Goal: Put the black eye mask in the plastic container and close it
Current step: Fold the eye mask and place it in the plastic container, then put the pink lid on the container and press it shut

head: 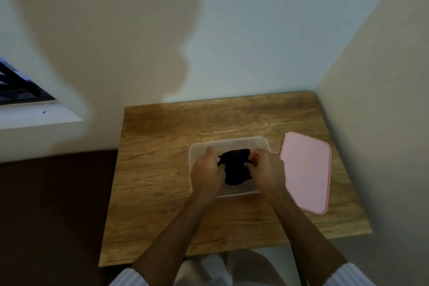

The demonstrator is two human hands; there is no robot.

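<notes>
A clear plastic container (232,143) sits open in the middle of a small wooden table (167,146). The black eye mask (235,167) is bunched up over the container's inside, held from both sides. My left hand (206,172) grips its left edge and my right hand (267,169) pinches its right edge. Both hands cover the container's side walls. The pink lid (306,172) lies flat on the table just right of the container, apart from it.
The table stands in a corner, with a wall behind and another wall (376,100) close on the right. A window sill (39,116) is at the far left. A dark floor lies left of the table.
</notes>
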